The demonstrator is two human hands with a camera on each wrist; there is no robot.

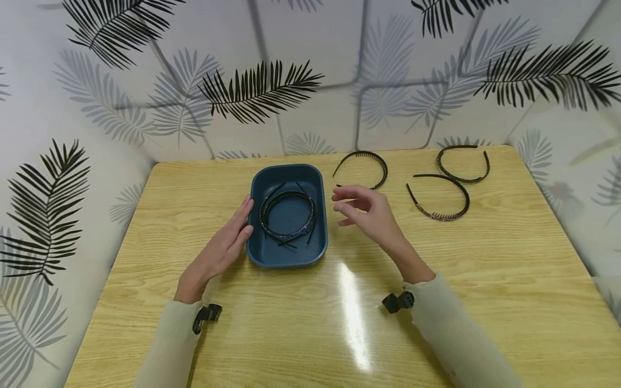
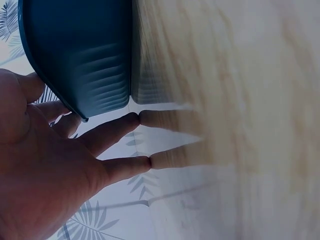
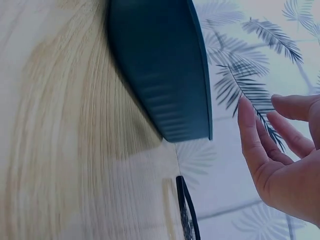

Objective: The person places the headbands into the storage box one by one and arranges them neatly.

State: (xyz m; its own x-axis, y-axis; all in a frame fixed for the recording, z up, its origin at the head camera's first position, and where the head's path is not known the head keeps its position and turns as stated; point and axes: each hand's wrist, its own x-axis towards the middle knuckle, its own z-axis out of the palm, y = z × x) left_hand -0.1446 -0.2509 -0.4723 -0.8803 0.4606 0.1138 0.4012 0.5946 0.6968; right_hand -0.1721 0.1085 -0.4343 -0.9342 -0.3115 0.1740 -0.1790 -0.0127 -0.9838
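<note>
Headbands [image 1: 287,236] lie piled as overlapping rings inside the blue bin [image 1: 255,252], just left of the frame's middle; we cannot count them, though we see several tips poking out towards the bin's walls. A margin of the bin's floor shows between the pile and the lower rim.

At the bin's left edge we find the left hand [image 1: 220,250], its fingers straight and relaxed, their tips against the side. In the left wrist view two of its fingertips meet their own reflections on the tabletop [image 1: 291,323].

The right hand [image 1: 366,210] hovers off the bin's right rim, a narrow gap between them — its fingers softly bent, the thumb spread apart, nothing held. Behind it, in the upper middle of the frame, we see a loose headband [image 1: 385,167], partly hidden by that hand.

Further right, a toothed headband [image 1: 443,217] lies with its tips towards the left, and a corner headband [image 1: 470,180] sits just above it, near the table's back edge; the two appear to touch. We see plain wood between the bin and the table's left edge, and a broad stretch below the bin — room on both sides. Beyond the back edge rises a leaf-patterned backdrop [image 1: 330,124].
</note>
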